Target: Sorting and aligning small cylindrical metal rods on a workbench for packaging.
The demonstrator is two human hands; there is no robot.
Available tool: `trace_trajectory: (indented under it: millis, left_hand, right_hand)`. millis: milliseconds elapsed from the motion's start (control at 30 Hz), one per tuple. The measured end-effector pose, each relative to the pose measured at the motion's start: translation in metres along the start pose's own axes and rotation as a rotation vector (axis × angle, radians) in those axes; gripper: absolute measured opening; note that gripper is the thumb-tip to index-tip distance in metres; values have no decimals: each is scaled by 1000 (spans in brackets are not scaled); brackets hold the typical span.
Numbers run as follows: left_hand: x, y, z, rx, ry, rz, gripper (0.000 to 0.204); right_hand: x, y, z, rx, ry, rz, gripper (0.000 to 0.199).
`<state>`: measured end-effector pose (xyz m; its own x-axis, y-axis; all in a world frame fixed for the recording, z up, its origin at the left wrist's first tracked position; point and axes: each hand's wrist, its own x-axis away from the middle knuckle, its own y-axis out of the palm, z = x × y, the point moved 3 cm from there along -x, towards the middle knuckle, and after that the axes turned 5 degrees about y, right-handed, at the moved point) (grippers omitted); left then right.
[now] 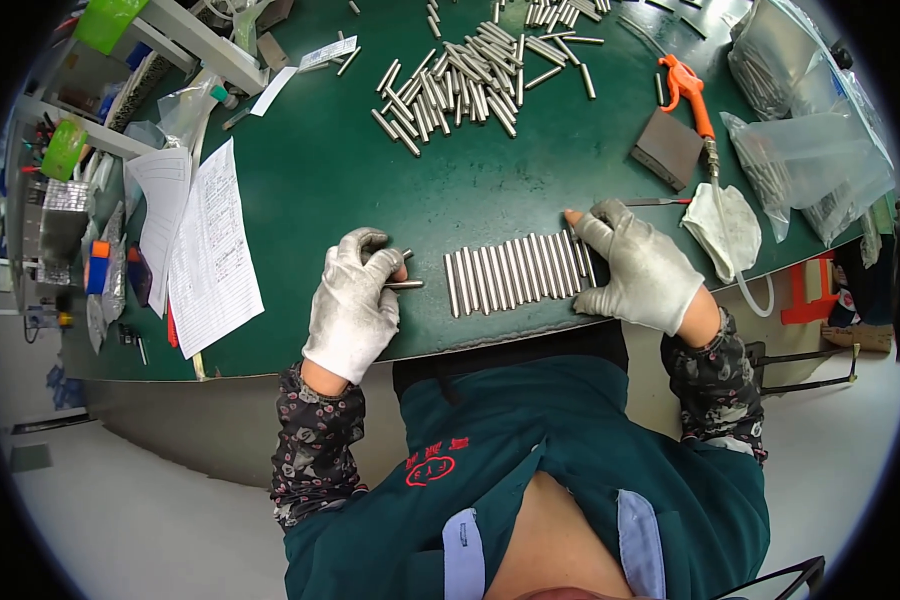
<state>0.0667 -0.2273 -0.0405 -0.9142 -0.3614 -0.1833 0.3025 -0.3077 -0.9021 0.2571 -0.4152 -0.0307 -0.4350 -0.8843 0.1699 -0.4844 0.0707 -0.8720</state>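
A row of smooth steel pins (515,272) lies side by side near the front edge of the green table. At its right end my gloved right hand (645,265) spans the last pin, fingers at the far end and thumb at the near end. Left of the row, my gloved left hand (350,300) is closed around loose steel pins (407,285); their ends stick out past the fingertips, and the palm hides the rest. Both gloves are white, with some fingertips bare. Farther back lies a jumbled heap of similar pins (460,85).
An orange air blow gun (685,85) lies at the right by a dark block (667,150), a thin red-handled tool (660,201) and a white cloth-like piece (722,230). Plastic bags of pins (810,160) sit beyond. Written sheets (210,260) cover the left side.
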Motion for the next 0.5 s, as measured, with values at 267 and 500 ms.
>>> trace_trajectory:
  millis: [267,500]
  left_hand:
    - [-14,12,11,18,140,33,31]
    - [-19,20,5,54,68,104,30]
  right_hand:
    - [-2,7,0,-84,-33,27,69]
    - [-1,9,-1,-89,-50,31,69]
